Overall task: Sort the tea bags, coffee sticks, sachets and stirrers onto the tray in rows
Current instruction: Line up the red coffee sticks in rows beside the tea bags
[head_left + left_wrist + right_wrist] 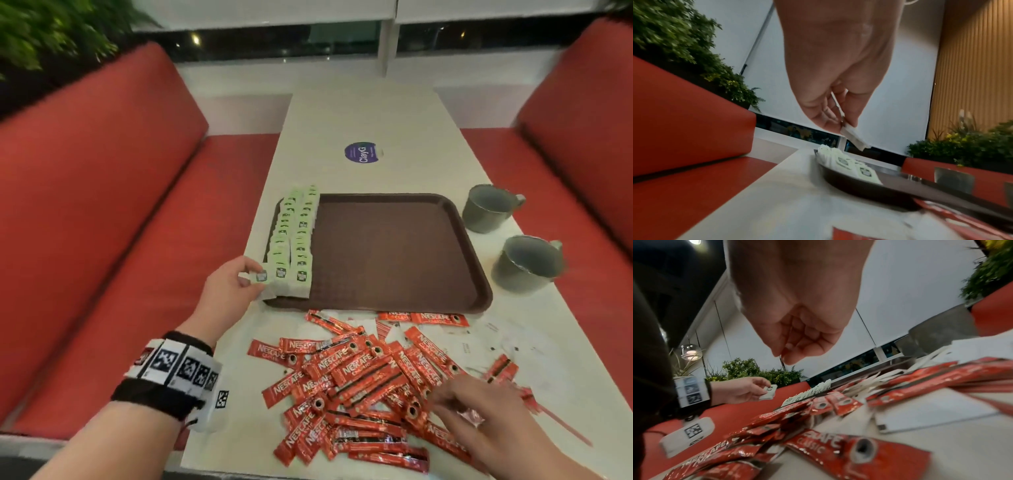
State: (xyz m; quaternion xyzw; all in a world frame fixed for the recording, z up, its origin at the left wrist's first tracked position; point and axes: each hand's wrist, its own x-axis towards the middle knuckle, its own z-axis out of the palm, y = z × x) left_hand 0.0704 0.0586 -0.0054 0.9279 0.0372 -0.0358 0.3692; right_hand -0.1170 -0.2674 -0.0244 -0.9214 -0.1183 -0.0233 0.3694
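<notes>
Tea bag (261, 277) in a pale green and white paper envelope, pinched between thumb and fingertips of left hand (228, 291), held just off the near left corner of the dark brown plastic tray (394, 253). Two rows of matching green tea bags (294, 240) stood along the tray's left edge, left of frame centre. Red foil coffee sticks (359, 377) printed "NESCAFE CLASSIC" lay heaped on the white table (370, 113), lower centre. Right hand (479, 407), lower right, fingers curled together over the heap; whether clamped on a thin stirrer could not be told. White sachets (479, 335) lay behind the sticks. Two grey metal mugs (488, 207) stood right of the tray. Round purple sticker (362, 154) read "ClayG".
</notes>
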